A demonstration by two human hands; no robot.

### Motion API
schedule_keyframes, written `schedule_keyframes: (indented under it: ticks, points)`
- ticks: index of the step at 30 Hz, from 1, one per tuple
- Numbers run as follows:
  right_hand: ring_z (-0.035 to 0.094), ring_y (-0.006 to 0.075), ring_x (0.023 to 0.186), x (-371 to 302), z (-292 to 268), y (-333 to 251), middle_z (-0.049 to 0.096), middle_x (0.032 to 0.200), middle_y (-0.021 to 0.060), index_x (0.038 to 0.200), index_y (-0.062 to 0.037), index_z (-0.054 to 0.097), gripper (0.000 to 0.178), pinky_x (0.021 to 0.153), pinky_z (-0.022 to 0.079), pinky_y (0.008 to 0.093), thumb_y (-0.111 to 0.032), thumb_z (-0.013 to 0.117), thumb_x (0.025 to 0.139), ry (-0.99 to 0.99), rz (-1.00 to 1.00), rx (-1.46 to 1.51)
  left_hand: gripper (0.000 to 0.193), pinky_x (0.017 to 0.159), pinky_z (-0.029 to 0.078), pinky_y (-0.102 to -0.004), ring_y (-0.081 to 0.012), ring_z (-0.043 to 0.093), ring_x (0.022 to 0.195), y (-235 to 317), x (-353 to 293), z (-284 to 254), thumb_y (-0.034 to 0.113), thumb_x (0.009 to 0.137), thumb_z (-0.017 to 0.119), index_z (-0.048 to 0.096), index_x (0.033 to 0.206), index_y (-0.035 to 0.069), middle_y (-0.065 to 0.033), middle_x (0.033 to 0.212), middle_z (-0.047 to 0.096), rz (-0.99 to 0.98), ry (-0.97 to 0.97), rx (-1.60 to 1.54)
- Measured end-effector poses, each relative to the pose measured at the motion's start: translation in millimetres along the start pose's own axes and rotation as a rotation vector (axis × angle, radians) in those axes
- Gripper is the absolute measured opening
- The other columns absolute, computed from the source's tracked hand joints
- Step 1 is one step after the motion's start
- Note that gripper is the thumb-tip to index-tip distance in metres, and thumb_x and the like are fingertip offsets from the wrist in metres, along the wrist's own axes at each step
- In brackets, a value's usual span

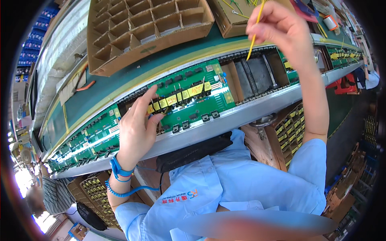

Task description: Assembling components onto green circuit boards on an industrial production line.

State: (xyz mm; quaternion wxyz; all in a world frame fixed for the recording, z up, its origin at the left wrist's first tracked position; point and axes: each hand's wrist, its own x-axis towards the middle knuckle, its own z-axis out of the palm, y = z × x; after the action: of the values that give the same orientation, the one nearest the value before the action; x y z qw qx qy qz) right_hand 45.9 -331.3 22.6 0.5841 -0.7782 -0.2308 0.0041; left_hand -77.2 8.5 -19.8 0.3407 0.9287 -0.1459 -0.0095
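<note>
A thin yellow strip is held pinched between thumb and fingers of the right hand, raised above the line. The left hand is laid at the left end of a green circuit board, its thumb and forefinger moderately parted around the end of a row of yellow components; whether anything is gripped there cannot be told. The board is seated on the conveyor, directly in front of the body, and further green boards are lined up to its left.

Beyond it, a large cardboard box is divided into cells by crossed strips. Beside it, yellow and green wires are contained in a second box. Below the conveyor, rows of small yellow parts are packed in a divided carton at right and another at left.

A green bench surface is edged by the conveyor, and an orange-and-white spool is set towards its far right. Blue bins are stacked at far left. Co-workers are seen at both sides, one in a striped top.
</note>
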Motion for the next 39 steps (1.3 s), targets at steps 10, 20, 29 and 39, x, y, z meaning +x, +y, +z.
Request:
schedule_keyframes:
  ticks: [10, 20, 29, 39]
  points:
    - [0.066, 0.0115, 0.076, -21, 61, 36, 0.068, 0.084, 0.0053, 0.094, -0.0012, 0.062, 0.009, 0.067, 0.052, 0.0248, -0.001, 0.07, 0.09, -0.109, -0.067, -0.127, 0.061, 0.068, 0.051, -0.0364, -0.0274, 0.062, 0.072, -5, 1, 1, -0.004, 0.079, 0.072, 0.056, 0.137, 0.007, -0.0144, 0.115, 0.067, 0.032, 0.001, 0.029]
    - [0.065, 0.0146, 0.068, -19, 65, 41, 0.067, 0.078, 0.0058, 0.091, -0.0016, 0.063, 0.015, 0.062, 0.051, 0.0256, 0.0, 0.076, 0.084, -0.104, -0.262, -0.327, 0.049, 0.079, 0.06, -0.0315, -0.0253, 0.07, 0.095, -3, 2, -4, -0.008, 0.08, 0.07, 0.061, 0.127, 0.002, -0.0138, 0.121, 0.066, -0.026, -0.064, 0.056]
    - [0.067, 0.0162, 0.068, -19, 66, 44, 0.068, 0.079, 0.0064, 0.091, -0.0019, 0.063, 0.015, 0.061, 0.051, 0.0265, -0.001, 0.076, 0.083, -0.099, -0.263, -0.298, 0.046, 0.079, 0.055, -0.0383, -0.0347, 0.067, 0.098, 0, 3, -4, -0.001, 0.081, 0.072, 0.062, 0.125, 0.005, -0.016, 0.118, 0.066, -0.081, -0.069, -0.003]
    - [0.068, 0.0221, 0.07, -21, 67, 41, 0.067, 0.079, 0.0069, 0.091, -0.005, 0.062, 0.012, 0.059, 0.051, 0.0312, -0.005, 0.073, 0.086, -0.1, -0.317, -0.329, 0.045, 0.079, 0.055, -0.0379, -0.0353, 0.067, 0.099, 0, 3, -4, -0.001, 0.081, 0.072, 0.063, 0.125, 0.005, -0.0169, 0.119, 0.066, -0.042, -0.059, 0.028]
